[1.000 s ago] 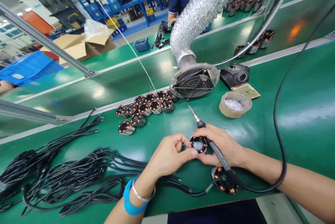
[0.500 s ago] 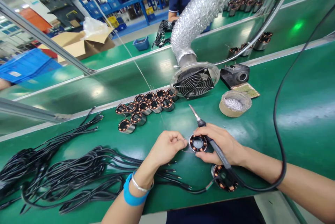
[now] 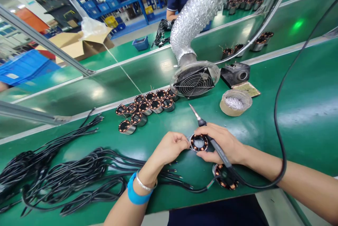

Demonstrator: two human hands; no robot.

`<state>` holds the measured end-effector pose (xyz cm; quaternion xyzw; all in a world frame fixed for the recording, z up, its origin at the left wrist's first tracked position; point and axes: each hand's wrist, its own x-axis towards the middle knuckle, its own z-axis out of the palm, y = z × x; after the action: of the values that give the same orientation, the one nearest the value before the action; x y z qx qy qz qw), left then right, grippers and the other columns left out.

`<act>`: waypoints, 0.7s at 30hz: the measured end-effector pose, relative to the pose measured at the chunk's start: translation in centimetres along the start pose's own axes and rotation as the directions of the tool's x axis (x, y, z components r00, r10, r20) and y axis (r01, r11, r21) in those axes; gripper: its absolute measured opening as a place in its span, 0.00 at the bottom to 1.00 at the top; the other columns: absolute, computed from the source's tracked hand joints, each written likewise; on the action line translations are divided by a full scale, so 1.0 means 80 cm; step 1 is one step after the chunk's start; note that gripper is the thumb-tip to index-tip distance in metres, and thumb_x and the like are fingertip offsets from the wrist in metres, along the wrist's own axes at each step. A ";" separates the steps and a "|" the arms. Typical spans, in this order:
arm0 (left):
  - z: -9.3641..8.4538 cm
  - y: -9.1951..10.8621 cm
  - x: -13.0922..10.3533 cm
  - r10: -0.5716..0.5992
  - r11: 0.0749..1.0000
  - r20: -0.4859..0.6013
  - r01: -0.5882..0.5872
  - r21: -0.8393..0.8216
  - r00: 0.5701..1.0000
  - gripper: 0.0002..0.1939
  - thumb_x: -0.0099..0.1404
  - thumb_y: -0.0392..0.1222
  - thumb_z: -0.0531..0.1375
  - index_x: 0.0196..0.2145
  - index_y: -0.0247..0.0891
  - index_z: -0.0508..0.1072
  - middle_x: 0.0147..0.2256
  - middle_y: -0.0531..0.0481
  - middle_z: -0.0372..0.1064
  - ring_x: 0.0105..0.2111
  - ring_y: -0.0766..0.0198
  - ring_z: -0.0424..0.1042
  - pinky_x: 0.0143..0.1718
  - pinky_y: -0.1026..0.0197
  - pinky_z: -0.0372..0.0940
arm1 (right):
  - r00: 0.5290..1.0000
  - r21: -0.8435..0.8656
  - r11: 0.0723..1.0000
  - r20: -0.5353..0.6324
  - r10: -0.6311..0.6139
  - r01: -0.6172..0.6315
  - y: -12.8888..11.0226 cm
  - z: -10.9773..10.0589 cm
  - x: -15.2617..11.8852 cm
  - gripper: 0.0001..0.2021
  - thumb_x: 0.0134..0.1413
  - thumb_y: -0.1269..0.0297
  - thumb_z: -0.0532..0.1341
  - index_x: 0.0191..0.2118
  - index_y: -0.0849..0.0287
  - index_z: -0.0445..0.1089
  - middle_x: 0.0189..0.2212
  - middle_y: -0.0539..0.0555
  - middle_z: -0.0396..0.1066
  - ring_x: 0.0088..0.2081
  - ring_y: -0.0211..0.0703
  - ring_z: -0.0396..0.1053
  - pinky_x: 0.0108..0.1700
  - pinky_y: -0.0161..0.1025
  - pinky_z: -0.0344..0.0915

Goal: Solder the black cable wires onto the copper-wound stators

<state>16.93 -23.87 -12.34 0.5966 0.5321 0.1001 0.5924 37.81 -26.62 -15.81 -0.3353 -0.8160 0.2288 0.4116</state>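
Holding, right hand [image 3: 224, 143]: closed about two items. One copper-wound ring [image 3: 194, 145], gripped by its right side between thumb and forefinger, face up, above the counter [image 3: 303, 130]. One soldering iron [image 3: 219, 151], lying across the same hand, tip pointing away from the person and clear of the ring.

Left hand [image 3: 170, 146]: fingertips pinched together on a thin wire [image 3: 188, 137], just beside the ring's left edge. Worn at its wrist: one blue band [image 3: 137, 190], one silver bangle [image 3: 142, 182].

Second wound ring [image 3: 219, 179]: on the counter below the right hand, partly hidden by the iron's cord, a black lead running to it.

Black cables [image 3: 76, 166]: looped bundle, left part of the counter, stripped ends toward the hands. A further bundle [image 3: 29, 162] beyond.

Wound rings, cluster [image 3: 144, 108]: standing close together near the counter's back edge.

Extractor fan [image 3: 195, 82]: round clear hood, black grille, on a silver foil duct [image 3: 203, 11].

Round tub [image 3: 235, 108]: silvery shreds inside; right of the fan. Behind it, a yellowish pad [image 3: 246, 89] and black iron stand [image 3: 235, 74].
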 end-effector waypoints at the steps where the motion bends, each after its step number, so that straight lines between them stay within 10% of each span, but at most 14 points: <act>1: -0.001 0.001 0.001 0.000 1.000 0.012 0.000 -0.001 1.000 0.09 0.49 0.45 0.55 0.21 0.36 0.68 0.18 0.56 0.57 0.21 0.69 0.53 0.22 0.65 0.48 | 1.000 -0.002 1.000 0.001 0.002 -0.002 0.000 0.000 0.000 0.21 0.51 0.63 0.66 0.50 0.57 0.63 0.37 0.54 0.71 0.35 0.43 0.68 0.38 0.41 0.68; 15: -0.021 0.009 -0.029 0.015 0.990 0.145 -0.035 0.134 0.989 0.07 0.59 0.42 0.59 0.28 0.35 0.70 0.17 0.61 0.53 0.19 0.71 0.48 0.20 0.65 0.43 | 1.000 0.005 1.000 0.018 0.009 -0.009 0.001 0.000 -0.001 0.23 0.50 0.64 0.66 0.51 0.57 0.62 0.39 0.54 0.71 0.37 0.44 0.68 0.41 0.41 0.68; 21: -0.008 0.002 -0.021 0.009 0.962 0.114 0.023 -0.273 0.993 0.24 0.48 0.60 0.68 0.24 0.34 0.70 0.15 0.61 0.52 0.17 0.74 0.43 0.20 0.65 0.37 | 1.000 0.005 1.000 0.014 0.017 -0.017 -0.001 -0.002 0.002 0.22 0.49 0.65 0.67 0.50 0.58 0.63 0.37 0.54 0.71 0.37 0.44 0.69 0.40 0.40 0.68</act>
<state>15.86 -24.73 -11.20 0.5121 0.4804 0.1362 0.6989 37.84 -26.59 -15.58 -0.3396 -0.8154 0.2365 0.4048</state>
